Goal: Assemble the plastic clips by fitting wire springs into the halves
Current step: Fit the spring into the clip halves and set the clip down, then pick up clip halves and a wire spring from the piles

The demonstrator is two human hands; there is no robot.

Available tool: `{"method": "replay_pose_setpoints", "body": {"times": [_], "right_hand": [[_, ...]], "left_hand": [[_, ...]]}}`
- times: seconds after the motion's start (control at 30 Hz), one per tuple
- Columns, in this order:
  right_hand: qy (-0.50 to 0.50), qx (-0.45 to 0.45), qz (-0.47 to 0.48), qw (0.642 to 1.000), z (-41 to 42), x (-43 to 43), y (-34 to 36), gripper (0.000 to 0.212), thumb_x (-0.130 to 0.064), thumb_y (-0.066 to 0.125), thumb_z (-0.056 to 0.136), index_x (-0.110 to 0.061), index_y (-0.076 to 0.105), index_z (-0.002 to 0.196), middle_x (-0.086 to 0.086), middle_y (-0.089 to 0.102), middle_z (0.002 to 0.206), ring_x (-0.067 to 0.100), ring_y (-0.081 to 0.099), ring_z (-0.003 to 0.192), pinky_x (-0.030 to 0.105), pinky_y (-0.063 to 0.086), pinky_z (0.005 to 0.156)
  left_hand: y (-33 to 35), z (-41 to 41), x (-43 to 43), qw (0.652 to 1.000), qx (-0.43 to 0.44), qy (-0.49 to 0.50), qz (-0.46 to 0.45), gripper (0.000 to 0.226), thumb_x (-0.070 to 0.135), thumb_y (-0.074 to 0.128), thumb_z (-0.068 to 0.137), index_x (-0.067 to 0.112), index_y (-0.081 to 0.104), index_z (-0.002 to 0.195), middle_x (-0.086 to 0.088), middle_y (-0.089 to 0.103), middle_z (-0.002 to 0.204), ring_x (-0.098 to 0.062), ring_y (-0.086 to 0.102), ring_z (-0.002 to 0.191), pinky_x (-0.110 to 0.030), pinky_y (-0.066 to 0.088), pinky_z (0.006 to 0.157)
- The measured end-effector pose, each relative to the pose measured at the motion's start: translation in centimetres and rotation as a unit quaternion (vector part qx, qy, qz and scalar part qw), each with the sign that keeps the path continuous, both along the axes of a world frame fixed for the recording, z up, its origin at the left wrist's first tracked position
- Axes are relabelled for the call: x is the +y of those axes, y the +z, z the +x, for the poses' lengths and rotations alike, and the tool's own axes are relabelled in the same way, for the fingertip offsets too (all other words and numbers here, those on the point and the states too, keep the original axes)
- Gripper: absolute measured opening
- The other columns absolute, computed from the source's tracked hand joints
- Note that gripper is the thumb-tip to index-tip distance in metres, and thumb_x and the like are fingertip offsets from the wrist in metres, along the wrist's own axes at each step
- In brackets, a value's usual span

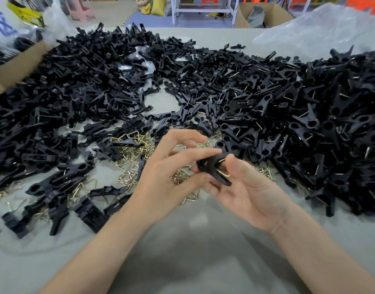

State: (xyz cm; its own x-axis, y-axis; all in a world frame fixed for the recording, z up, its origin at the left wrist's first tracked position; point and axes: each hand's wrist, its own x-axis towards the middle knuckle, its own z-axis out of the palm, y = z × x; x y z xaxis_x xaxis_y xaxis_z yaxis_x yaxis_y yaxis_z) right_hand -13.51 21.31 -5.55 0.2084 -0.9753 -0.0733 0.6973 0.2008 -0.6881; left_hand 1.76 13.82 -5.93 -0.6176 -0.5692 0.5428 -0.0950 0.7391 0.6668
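At the far left a cardboard box (19,62) leans over the edge of the grey surface (182,240). Beside it a wide heap of black clip halves (87,71) spreads across the left and middle. Nearer the person, loose brass-coloured wire springs (129,153) lie scattered among and under the halves.

In the middle, the left hand (169,166) is raised above the springs. Its fingers (195,153) are curled, and the forefinger and thumb pinch the left end of a black clip (212,166). The clip is held in the air between both hands, just above the surface, and a wire spring (221,174) shows at its right side. The right hand (246,187) cradles the clip from below with bent fingers, its thumb (237,166) pressing at the spring.

To the right lies a deep pile of assembled clips (320,124), wire glinting in many. Behind it sits a clear plastic bag (320,24).
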Motion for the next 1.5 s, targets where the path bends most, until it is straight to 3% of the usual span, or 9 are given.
{"method": "replay_pose_setpoints", "body": {"times": [0.23,0.43,0.57,0.73,0.87,1.03,1.2,1.37,1.5], "right_hand": [[-0.049,0.058,0.022,0.997,0.9,0.1,0.1,0.068,-0.032,0.088,0.054,0.008,0.057,0.101,0.014,0.066,0.087,0.017,0.067,0.083,0.027,0.055,0.068],[-0.061,0.103,0.037,0.992,0.8,0.2,0.3,0.035,-0.013,0.070,0.071,0.002,0.063,0.101,0.013,0.063,0.087,0.015,0.066,0.081,0.024,0.054,0.067],[-0.061,0.122,0.028,0.990,0.8,0.3,0.3,0.032,-0.010,0.069,0.074,0.002,0.062,0.103,0.012,0.062,0.088,0.016,0.064,0.085,0.026,0.053,0.071],[-0.085,0.134,0.036,0.987,0.9,0.1,0.1,0.041,-0.016,0.080,0.062,0.001,0.061,0.094,0.010,0.065,0.082,0.014,0.065,0.081,0.024,0.054,0.068],[-0.081,0.071,0.039,0.993,1.4,0.0,0.1,0.029,-0.027,0.077,0.072,-0.003,0.072,0.087,0.012,0.070,0.086,0.017,0.068,0.083,0.025,0.056,0.074],[-0.074,0.049,0.074,0.993,1.0,-0.2,0.1,0.059,-0.053,0.073,0.064,-0.007,0.068,0.100,0.016,0.069,0.098,0.024,0.069,0.092,0.033,0.057,0.081],[-0.140,0.208,-0.030,0.968,0.1,-0.3,0.2,0.061,-0.037,0.083,0.058,-0.017,0.061,0.112,0.004,0.066,0.097,0.020,0.064,0.084,0.032,0.054,0.074],[-0.182,0.386,-0.093,0.899,-1.1,-0.2,0.6,0.047,-0.016,0.083,0.064,-0.018,0.064,0.107,-0.001,0.065,0.092,0.014,0.064,0.081,0.025,0.055,0.072],[-0.180,0.475,-0.111,0.854,-2.5,0.1,0.9,0.050,-0.027,0.081,0.058,-0.019,0.067,0.106,0.004,0.069,0.094,0.013,0.066,0.084,0.024,0.054,0.078]], "left_hand": [[0.2,-0.2,0.5,0.999,-0.022,0.005,-0.043,0.048,0.034,0.074,0.074,0.024,0.059,0.119,0.004,0.059,0.101,-0.018,0.055,0.093,-0.027,0.045,0.084],[0.0,-0.3,0.6,0.999,-0.009,0.001,-0.041,0.043,0.033,0.075,0.074,0.023,0.063,0.113,0.003,0.061,0.100,-0.022,0.057,0.091,-0.034,0.047,0.080],[0.0,-0.2,0.7,0.999,-0.005,0.001,-0.036,0.042,0.034,0.076,0.073,0.023,0.064,0.112,0.004,0.060,0.098,-0.020,0.057,0.091,-0.034,0.047,0.080],[0.0,-0.4,0.7,0.999,-0.007,0.003,-0.034,0.041,0.034,0.073,0.076,0.023,0.061,0.113,0.006,0.059,0.101,-0.019,0.058,0.091,-0.028,0.047,0.082],[-0.1,-0.4,0.6,0.999,-0.012,0.032,-0.035,0.041,0.028,0.070,0.079,0.023,0.060,0.118,0.004,0.061,0.102,-0.017,0.058,0.093,-0.026,0.047,0.085],[-0.3,-0.2,0.1,0.999,0.004,0.048,-0.013,0.044,0.022,0.075,0.079,0.023,0.060,0.121,0.006,0.060,0.102,-0.016,0.059,0.094,-0.025,0.047,0.086],[-0.4,0.0,-0.5,0.997,-0.001,0.070,-0.018,0.046,0.034,0.074,0.077,0.032,0.060,0.121,0.016,0.058,0.092,0.002,0.055,0.086,-0.007,0.038,0.078],[-0.5,0.1,-0.5,0.995,0.008,0.061,0.076,0.039,0.043,0.073,0.071,0.037,0.054,0.104,0.016,0.066,0.091,-0.010,0.063,0.076,-0.032,0.054,0.080],[-0.7,0.5,-0.9,0.995,-0.006,0.058,0.080,0.043,0.044,0.074,0.069,0.040,0.051,0.105,0.026,0.065,0.097,-0.004,0.062,0.090,-0.028,0.049,0.087]]}}
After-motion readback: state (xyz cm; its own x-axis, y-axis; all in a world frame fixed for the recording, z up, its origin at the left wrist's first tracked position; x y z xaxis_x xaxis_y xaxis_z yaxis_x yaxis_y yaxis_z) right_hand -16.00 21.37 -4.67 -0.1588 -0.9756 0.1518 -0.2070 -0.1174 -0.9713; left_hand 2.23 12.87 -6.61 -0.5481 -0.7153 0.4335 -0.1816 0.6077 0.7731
